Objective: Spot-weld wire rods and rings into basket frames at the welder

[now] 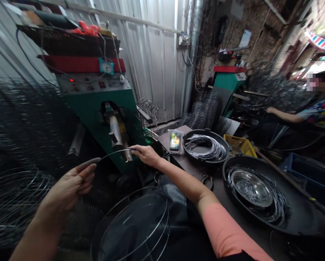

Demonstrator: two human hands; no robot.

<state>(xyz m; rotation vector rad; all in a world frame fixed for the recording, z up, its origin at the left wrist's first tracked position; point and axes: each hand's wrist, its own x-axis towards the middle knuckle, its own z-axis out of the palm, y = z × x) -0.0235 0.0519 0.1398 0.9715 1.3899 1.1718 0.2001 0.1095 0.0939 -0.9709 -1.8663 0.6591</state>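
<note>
A thin curved metal wire point(112, 153) stretches between my two hands, in front of a green machine point(97, 112). My left hand point(79, 179) pinches its left end between thumb and fingers. The right end is pinched in my right hand point(144, 154), close beside the machine's metal electrode arm point(115, 131). Whether the wire touches that arm cannot be made out. Below my hands, a round wire frame point(148, 237) with several rings lies over my lap.
Right of me, a table point(191, 168) bears a black pan of wire rings point(186, 146) and a larger pan point(301, 214) with wires and a metal bowl point(242, 197). Wire racks point(12, 203) are stacked at left. Another person point(319, 108) sits at far right.
</note>
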